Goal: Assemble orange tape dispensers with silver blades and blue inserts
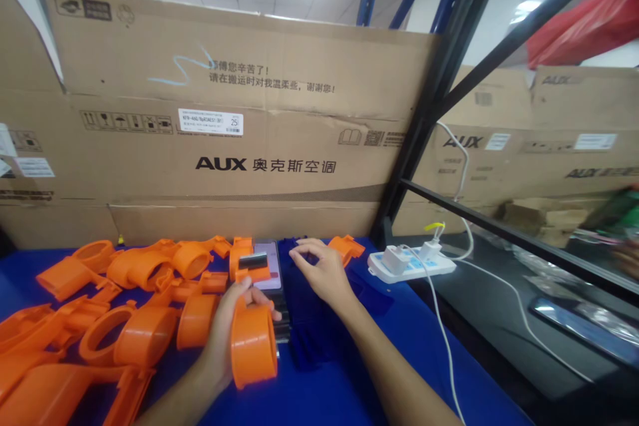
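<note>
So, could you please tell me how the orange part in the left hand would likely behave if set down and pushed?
The orange part in the left hand is probably stiff, as its wide band shows an even curve in the grip. That rounded band might roll a little when nudged, and its shiny, smooth-looking surface could prove slippery.

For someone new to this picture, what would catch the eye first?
Probably the bright orange parts crowding the left of the blue table, another part held in the left hand. Behind them stands a wide cardboard sheet lettered AUX. At right, a white power strip lies near a black post.
</note>
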Available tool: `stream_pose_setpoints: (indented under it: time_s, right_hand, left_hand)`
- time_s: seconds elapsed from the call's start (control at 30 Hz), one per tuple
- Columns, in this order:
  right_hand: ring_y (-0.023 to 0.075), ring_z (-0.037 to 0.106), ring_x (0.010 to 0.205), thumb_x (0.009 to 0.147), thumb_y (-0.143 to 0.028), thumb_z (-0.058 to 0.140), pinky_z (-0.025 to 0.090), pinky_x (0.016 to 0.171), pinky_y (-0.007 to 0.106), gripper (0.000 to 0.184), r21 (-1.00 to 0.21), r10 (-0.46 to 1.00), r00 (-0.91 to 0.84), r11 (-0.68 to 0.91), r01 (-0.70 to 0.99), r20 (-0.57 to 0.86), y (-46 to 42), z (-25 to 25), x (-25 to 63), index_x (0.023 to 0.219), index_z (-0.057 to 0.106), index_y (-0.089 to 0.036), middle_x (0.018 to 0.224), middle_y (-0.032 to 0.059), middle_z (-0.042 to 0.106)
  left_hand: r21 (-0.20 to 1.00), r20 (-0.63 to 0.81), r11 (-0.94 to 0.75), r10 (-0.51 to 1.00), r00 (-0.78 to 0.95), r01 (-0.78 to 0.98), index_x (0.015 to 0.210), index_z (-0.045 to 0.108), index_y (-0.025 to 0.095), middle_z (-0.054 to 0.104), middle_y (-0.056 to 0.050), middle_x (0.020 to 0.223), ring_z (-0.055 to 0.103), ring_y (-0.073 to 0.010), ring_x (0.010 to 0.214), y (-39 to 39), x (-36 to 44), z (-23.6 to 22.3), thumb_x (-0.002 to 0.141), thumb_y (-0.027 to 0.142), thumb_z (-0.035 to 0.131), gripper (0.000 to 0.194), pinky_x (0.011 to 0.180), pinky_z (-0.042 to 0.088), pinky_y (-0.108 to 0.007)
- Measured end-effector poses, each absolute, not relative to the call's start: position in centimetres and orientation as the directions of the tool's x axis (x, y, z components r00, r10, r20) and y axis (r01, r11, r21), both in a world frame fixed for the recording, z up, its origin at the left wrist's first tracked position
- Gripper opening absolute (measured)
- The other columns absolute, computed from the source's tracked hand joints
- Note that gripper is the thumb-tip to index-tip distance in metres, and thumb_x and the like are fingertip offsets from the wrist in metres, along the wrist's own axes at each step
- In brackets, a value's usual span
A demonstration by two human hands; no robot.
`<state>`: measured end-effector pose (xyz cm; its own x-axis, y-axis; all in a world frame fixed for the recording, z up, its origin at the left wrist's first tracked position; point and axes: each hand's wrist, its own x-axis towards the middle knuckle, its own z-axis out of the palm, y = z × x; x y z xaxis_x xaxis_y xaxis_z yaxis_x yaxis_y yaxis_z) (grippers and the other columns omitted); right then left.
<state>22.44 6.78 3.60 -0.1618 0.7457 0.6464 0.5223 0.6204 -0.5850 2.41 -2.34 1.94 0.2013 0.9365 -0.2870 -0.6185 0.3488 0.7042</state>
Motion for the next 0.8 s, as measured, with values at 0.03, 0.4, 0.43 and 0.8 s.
stream_pose_setpoints:
  time_s: [0.03, 0.4, 0.43, 0.8]
  right_hand:
    - [0.0251, 0.070, 0.098, 0.093, -0.035, 0.067, 0.053, 0.093, 0.042, 0.018, -0.644, 0.754, -0.120, 0.623, 0.445, 0.646, 6.5, 3.7, 22.2, 0.084, 0.076, -0.021, 0.096, 0.0080, 0.077]
    - [0.0132, 0.062, 0.071, 0.079, -0.036, 0.084, 0.055, 0.067, 0.027, 0.050, -0.883, 0.878, -0.123, 0.444, -0.152, 0.463, 4.0, 4.9, 19.8, 0.120, 0.057, -0.026, 0.089, -0.0010, 0.063]
    - [0.0132, 0.062, 0.071, 0.080, -0.036, 0.083, 0.056, 0.067, 0.028, 0.051, -0.889, 0.875, -0.160, 0.440, -0.128, 0.456, 3.8, 5.0, 19.9, 0.124, 0.058, -0.026, 0.089, -0.0007, 0.063]
    - [0.0174, 0.061, 0.073, 0.089, -0.034, 0.074, 0.051, 0.066, 0.030, 0.013, -0.722, 0.763, -0.216, 0.646, 0.246, 0.609, 2.8, 5.6, 19.8, 0.085, 0.073, -0.021, 0.084, 0.0031, 0.067]
  left_hand:
    - [0.727, -0.273, 0.324, 0.945, 0.179, -0.605, 0.073, 0.064, 0.015, 0.073, -0.009, 0.069, 0.065, -0.0194, 0.050, -2.4, 2.4, 1.9, 0.079, 0.057, 0.074, 0.044, 0.049, 0.049, -0.028]
    - [0.845, -0.114, 0.095, 0.993, -0.004, -0.526, 0.058, 0.057, 0.017, 0.056, 0.001, 0.050, 0.065, -0.0193, 0.054, -1.5, 2.7, 1.7, 0.072, 0.042, 0.087, 0.041, 0.064, 0.057, -0.033]
    - [0.852, -0.100, 0.082, 0.995, -0.005, -0.518, 0.061, 0.059, 0.017, 0.054, 0.001, 0.048, 0.063, -0.0187, 0.052, -1.4, 2.7, 1.7, 0.072, 0.041, 0.087, 0.038, 0.062, 0.057, -0.033]
    - [0.903, -0.018, 0.001, 0.999, -0.035, -0.429, 0.102, 0.066, 0.018, 0.062, 0.002, 0.065, 0.056, -0.0121, 0.056, -1.2, 2.5, 1.8, 0.074, 0.043, 0.088, 0.044, 0.069, 0.062, -0.035]
